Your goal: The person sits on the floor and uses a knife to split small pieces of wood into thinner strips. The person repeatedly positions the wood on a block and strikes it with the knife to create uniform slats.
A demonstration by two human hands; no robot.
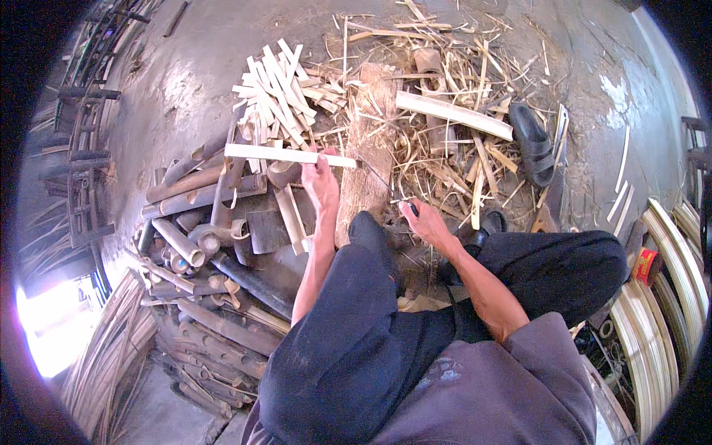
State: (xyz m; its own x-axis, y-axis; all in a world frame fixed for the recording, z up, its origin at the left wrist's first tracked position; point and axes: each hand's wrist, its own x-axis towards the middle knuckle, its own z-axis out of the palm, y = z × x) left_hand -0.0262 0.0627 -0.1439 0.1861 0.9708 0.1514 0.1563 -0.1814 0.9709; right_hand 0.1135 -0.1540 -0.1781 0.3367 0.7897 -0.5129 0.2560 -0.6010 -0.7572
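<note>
My left hand (320, 182) is closed round a pale split bamboo strip (256, 152), held crosswise over a worn wooden block (368, 178). The strip's right end lies over the block, close to the tip of a thin-bladed knife (380, 176). My right hand (424, 222) grips that knife by its dark handle, right of the block. The blade slants up and left toward the strip; whether the two touch, I cannot tell. Beyond my left hand, pale cut bamboo strips (278, 93) lie in a loose pile.
Bamboo tube pieces (196, 200) are heaped at the left. Shavings (452, 170) litter the floor past the block, with a wide bamboo slat (452, 115) on top. A dark sandal (532, 144) lies right of them. Long bamboo strips (641, 334) and a red can (647, 267) are at the right.
</note>
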